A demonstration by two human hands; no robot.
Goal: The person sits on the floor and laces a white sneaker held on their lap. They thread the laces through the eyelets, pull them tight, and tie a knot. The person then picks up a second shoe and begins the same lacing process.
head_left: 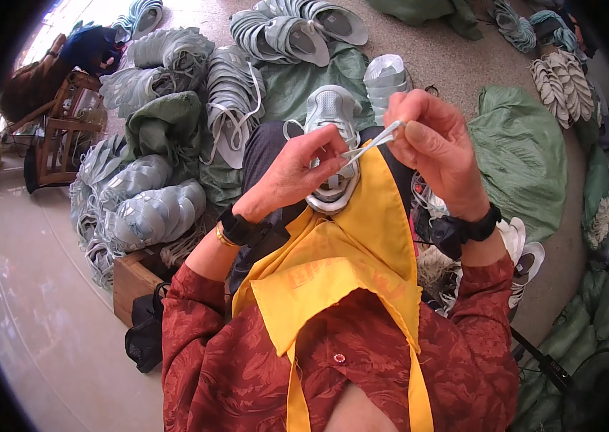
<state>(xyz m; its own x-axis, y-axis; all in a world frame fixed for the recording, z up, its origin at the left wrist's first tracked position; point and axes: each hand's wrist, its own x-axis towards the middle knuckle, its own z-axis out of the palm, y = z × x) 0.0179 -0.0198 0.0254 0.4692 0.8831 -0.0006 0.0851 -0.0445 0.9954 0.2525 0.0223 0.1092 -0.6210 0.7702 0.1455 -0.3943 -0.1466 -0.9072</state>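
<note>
A pale grey-green shoe upper (334,106) rests on my lap, over the yellow apron (376,223). Above it a light shoelace (371,145) is stretched between my two hands. My left hand (297,171) pinches the lace close over the middle of the shoe, fingers closed. Higher and to the right, my right hand (437,144) grips the lace between thumb and fingers. The two hands are a short way apart. Part of the shoe's laced front is hidden behind my left hand and the lace.
Stacks of nested shoe uppers (157,212) lie left and ahead, some on green sacking (347,68). A large green sack (520,162) lies to the right. At my left stands a wooden box (135,284); farther off is a wooden chair (63,137). White laces (434,266) lie by my right knee.
</note>
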